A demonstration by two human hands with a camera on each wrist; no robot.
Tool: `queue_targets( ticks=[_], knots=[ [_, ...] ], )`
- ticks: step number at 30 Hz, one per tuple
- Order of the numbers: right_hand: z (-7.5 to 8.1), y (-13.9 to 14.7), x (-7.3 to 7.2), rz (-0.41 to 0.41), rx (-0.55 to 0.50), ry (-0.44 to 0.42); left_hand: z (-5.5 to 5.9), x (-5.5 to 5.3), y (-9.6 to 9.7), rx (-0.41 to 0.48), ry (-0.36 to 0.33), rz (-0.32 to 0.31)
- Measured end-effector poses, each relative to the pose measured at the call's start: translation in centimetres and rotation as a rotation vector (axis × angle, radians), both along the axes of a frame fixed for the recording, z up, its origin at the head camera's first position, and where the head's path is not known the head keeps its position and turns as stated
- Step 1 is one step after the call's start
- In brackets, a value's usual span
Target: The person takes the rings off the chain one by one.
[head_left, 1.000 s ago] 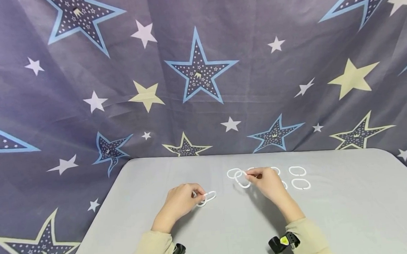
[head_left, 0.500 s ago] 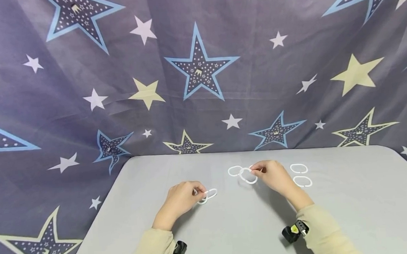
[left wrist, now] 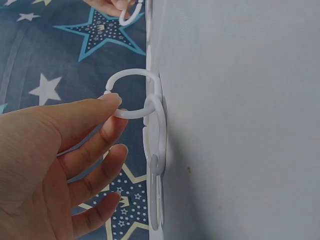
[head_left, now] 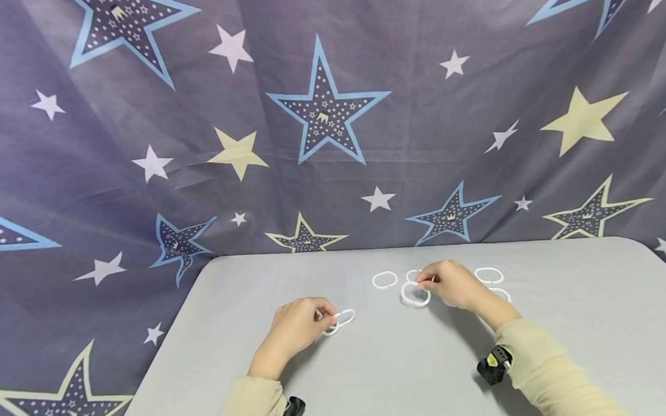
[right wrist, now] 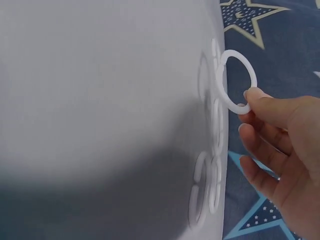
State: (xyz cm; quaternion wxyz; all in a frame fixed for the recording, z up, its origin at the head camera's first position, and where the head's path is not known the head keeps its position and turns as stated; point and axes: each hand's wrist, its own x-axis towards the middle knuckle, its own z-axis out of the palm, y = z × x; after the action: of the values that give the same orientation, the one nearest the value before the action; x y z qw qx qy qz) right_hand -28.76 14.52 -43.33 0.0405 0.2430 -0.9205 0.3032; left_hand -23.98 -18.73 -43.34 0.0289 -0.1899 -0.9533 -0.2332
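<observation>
My left hand (head_left: pixel 295 328) is low over the left part of the table. Its thumb and index finger pinch a white plastic chain link (left wrist: pixel 132 72), an oval with a small gap. Through it hooks a second link (left wrist: pixel 162 132), and a third link (left wrist: pixel 153 200) hangs from that. Farther back and to the right, my right hand (head_left: pixel 454 284) pinches a single white link (right wrist: pixel 254 72) between thumb and fingertips. In the head view this link (head_left: pixel 417 305) appears just in front of another link (head_left: pixel 408 275), which the right hand partly hides.
Loose white links lie on the grey table (head_left: pixel 365 382): one link (head_left: pixel 384 272) left of the right hand, a far link (head_left: pixel 489 269) to its right, and a nearer link (head_left: pixel 504 292) partly covered by the arm. A star-patterned cloth (head_left: pixel 332 195) hangs behind the table.
My right hand has moved to the right with its link, away from the leftmost loose link, which it overlapped in view before. The left hand has stayed in place, holding its joined links.
</observation>
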Motion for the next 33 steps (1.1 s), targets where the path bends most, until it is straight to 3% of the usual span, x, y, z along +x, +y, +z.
queue_targets(
  ticks=[18, 33],
  knots=[
    [-1.5, 0.8, -0.8, -0.002, 0.073, 0.007, -0.1, -0.1, 0.0, -0.003, 0.004, -0.005],
    [-1.7, 0.7, -1.0, -0.026, 0.082, -0.019, 0.0, -0.1, -0.2, -0.002, 0.013, 0.011]
  ],
)
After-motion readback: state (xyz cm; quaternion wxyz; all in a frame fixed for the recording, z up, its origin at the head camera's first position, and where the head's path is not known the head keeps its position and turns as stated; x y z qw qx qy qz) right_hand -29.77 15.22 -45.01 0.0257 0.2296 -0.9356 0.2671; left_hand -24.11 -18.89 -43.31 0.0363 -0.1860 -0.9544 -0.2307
